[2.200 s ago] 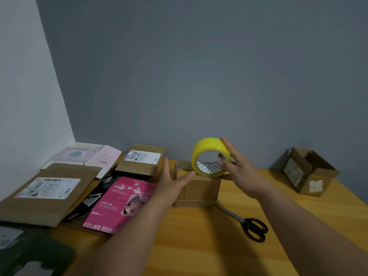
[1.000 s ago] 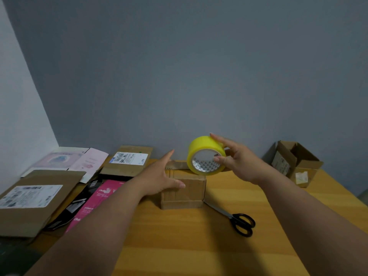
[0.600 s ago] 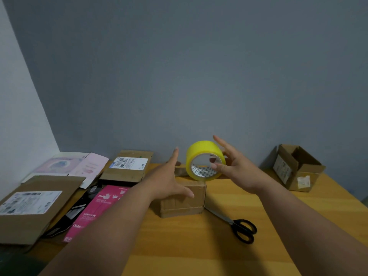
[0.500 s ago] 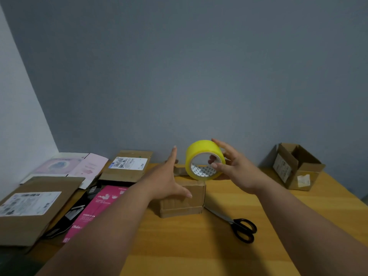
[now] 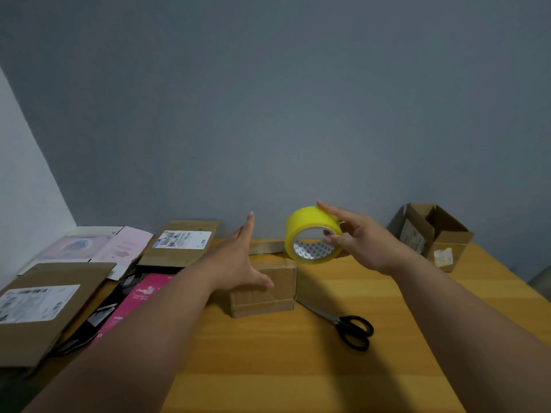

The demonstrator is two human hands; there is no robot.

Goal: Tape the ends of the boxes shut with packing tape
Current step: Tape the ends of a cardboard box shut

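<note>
No print is sharp enough to read: the pink carton [image 5: 131, 302] left of the small cardboard box [image 5: 264, 289] carries white lettering, and the flat mailer [image 5: 182, 242] behind it a barcode label. The box sits on a wooden table [image 5: 298, 368] against a grey-blue wall [image 5: 268, 114]. The left hand [image 5: 238, 260] rests flat on the box, fingers straight. The right hand [image 5: 360, 239] grips the yellow packing tape roll [image 5: 311, 235] just above the box's far right corner, its hole facing the camera. Black scissors [image 5: 346, 324] lie right of the box, handles nearer; an open box [image 5: 435, 236] stands further right.
</note>
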